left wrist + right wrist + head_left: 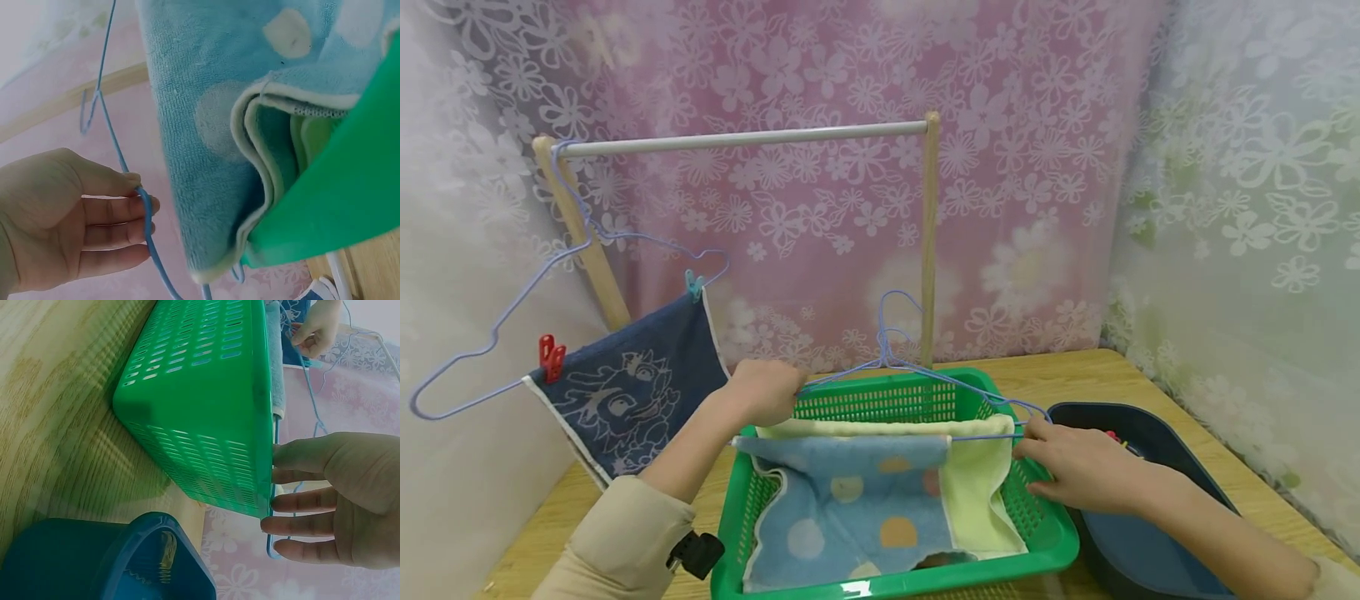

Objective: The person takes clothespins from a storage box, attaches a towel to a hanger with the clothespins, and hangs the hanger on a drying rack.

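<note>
Two blue wire hangers [951,379] stand close together over a green basket [1052,546], hooks up. A light blue dotted towel [842,492] drapes over the front lower bar; a pale yellow towel [981,479] shows behind it. Both towels reach down into the basket. My left hand [767,392] pinches a hanger's left shoulder; the left wrist view shows the wire [119,150] between thumb and fingertips. At the right end, my right hand [1075,462] holds the hanger's corner, and in the right wrist view the thumb and fingers [306,500] meet the bar beside the basket rim.
On the left, a rack [745,137] bears a hanger with a dark blue towel [632,392], held by a red clip [552,358] and a teal clip [695,285]. A dark blue tub [1138,533] with small colourful items stands right of the basket on the wooden table [1067,371].
</note>
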The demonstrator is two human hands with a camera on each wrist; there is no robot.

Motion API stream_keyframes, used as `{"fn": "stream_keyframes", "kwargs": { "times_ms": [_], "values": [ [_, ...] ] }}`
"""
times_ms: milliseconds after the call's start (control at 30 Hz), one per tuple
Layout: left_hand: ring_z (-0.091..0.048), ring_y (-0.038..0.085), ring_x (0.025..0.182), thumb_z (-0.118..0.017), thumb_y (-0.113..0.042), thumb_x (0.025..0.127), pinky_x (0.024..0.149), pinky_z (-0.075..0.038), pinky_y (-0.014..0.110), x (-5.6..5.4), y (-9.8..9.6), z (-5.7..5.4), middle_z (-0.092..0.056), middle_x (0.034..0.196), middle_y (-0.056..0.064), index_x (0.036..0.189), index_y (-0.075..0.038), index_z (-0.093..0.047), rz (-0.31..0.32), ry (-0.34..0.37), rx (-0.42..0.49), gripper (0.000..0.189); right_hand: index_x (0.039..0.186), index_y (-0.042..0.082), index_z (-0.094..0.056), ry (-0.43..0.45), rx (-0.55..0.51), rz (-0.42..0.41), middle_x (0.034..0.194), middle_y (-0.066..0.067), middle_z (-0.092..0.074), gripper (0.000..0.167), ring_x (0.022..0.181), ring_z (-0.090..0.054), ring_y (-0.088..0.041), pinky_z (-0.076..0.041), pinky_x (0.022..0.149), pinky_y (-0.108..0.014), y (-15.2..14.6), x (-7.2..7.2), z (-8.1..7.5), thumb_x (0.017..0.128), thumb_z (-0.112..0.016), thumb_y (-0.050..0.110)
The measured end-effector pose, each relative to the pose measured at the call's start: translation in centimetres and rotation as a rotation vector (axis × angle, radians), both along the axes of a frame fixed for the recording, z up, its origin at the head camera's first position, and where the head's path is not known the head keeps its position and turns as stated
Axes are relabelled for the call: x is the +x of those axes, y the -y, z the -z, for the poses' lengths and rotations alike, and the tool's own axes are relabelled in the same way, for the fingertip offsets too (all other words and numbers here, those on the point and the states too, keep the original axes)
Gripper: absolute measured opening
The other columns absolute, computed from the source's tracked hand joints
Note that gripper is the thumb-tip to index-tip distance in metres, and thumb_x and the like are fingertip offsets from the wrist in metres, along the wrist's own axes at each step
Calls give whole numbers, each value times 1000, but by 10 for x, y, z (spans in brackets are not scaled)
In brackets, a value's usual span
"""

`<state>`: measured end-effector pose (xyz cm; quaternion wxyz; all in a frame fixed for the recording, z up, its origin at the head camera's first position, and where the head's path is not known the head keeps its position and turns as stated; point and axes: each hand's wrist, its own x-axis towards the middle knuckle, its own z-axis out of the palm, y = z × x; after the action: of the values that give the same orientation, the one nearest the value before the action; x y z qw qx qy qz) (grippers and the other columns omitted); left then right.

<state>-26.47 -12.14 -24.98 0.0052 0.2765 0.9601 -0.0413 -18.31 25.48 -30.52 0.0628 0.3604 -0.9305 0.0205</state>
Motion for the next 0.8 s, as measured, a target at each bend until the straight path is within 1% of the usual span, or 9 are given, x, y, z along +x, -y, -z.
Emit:
{"fn": "stream_keyframes", "kwargs": {
  "times_ms": [100, 233, 300, 367, 500, 567, 633, 800],
  "values": [
    [-30, 12, 49, -50, -8, 92, 45, -23, 28, 1, 2, -2, -37, 55, -1, 71, -15, -49, 3, -69, 1, 23, 103, 15, -63, -5, -1, 0, 97, 0, -51, 31, 67, -46, -4, -33, 48, -19, -1, 0, 0, 76, -75, 25],
    [-33, 12, 48, -50, -8, 91, 44, -24, 27, 2, 4, -4, -41, 55, -2, 73, -15, -52, 8, -127, 21, 19, 104, 14, -63, -8, 2, -1, 97, 0, -51, 32, 66, -45, -4, -32, 48, -19, -1, 0, 1, 76, -75, 25],
    [-30, 12, 47, -50, -8, 91, 44, -22, 27, 3, 5, -3, -40, 54, -2, 76, -15, -54, 8, -151, 35, 17, 104, 14, -63, -8, 3, -2, 97, -1, -52, 32, 66, -45, -4, -33, 48, -20, -1, -1, 1, 76, -75, 25],
    [-27, 12, 46, -49, -7, 90, 43, -19, 26, 5, 7, -3, -38, 52, -2, 76, -15, -54, 16, -192, 47, 17, 103, 14, -63, -11, 1, -3, 98, -1, -52, 32, 66, -46, -4, -33, 48, -20, -1, -1, 2, 76, -75, 25],
    [-21, 11, 45, -48, -5, 89, 43, -15, 26, 7, 9, -1, -30, 48, -4, 69, -16, -47, 37, -307, 67, 24, 104, 13, -63, -7, -10, -8, 97, 0, -52, 33, 66, -46, -3, -35, 49, -20, -1, -1, 2, 76, -75, 26],
    [-20, 11, 44, -48, -4, 89, 43, -14, 26, 8, 9, 0, -27, 47, -4, 65, -16, -42, 37, -361, 74, 27, 105, 12, -63, 13, -16, 0, 98, 1, -52, 34, 67, -45, -1, -36, 50, -20, -2, -1, 2, 77, -74, 26],
    [-21, 11, 44, -49, -4, 88, 43, -15, 27, 10, 8, 0, -27, 47, -4, 65, -15, -40, 30, -406, 70, 27, 106, 12, -63, 42, -21, 19, 100, 1, -52, 34, 66, -44, 0, -36, 50, -20, -3, -2, 1, 78, -73, 27],
    [-31, 14, 42, -52, -3, 84, 41, -20, 28, 14, 8, -3, -33, 46, -2, 70, -12, -46, -5, -467, 74, 18, 107, 10, -62, 104, -45, 46, 103, 0, -52, 35, 64, -42, 3, -38, 51, -19, -5, -5, -2, 79, -72, 28]
  ]
}}
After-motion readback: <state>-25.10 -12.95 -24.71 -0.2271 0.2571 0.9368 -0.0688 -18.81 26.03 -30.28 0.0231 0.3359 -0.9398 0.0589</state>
